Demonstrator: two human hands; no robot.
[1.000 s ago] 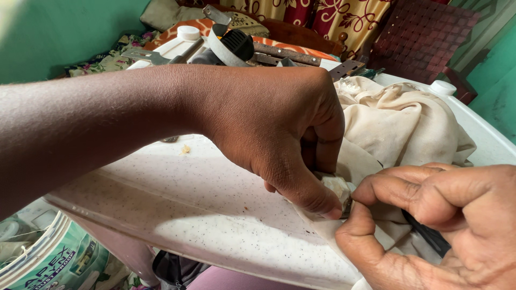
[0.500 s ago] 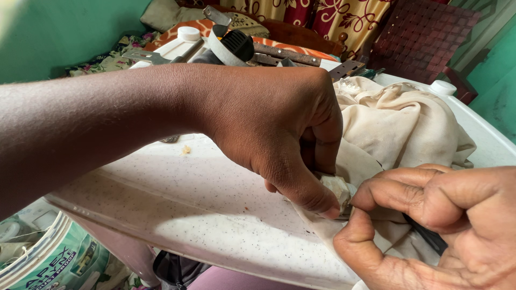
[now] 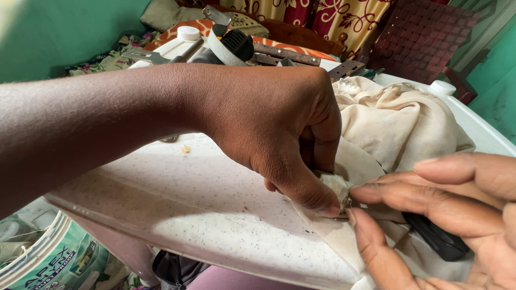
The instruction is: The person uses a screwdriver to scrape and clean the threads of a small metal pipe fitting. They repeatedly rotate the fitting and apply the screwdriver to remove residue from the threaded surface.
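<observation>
My left hand (image 3: 274,134) reaches across a white speckled table (image 3: 177,193) and pinches a small cloth-wrapped lump (image 3: 336,185) between thumb and fingers. My right hand (image 3: 446,215) comes in from the lower right, its fingertips touching the same lump and a tiny metal part at its tip. A cream cloth (image 3: 398,118) lies bunched on the table behind both hands and runs under them. A black elongated object (image 3: 435,239) lies under my right hand, mostly hidden.
A white and green bucket (image 3: 48,258) stands below the table's left edge. Metal tools, a grey-and-black strap device (image 3: 231,45) and white caps lie at the table's far side. A dark wooden chair (image 3: 424,37) and patterned cushions sit behind.
My right hand has opened out and slid left, its fingertips now meeting the cloth-wrapped lump. My left hand has kept its pinch in place.
</observation>
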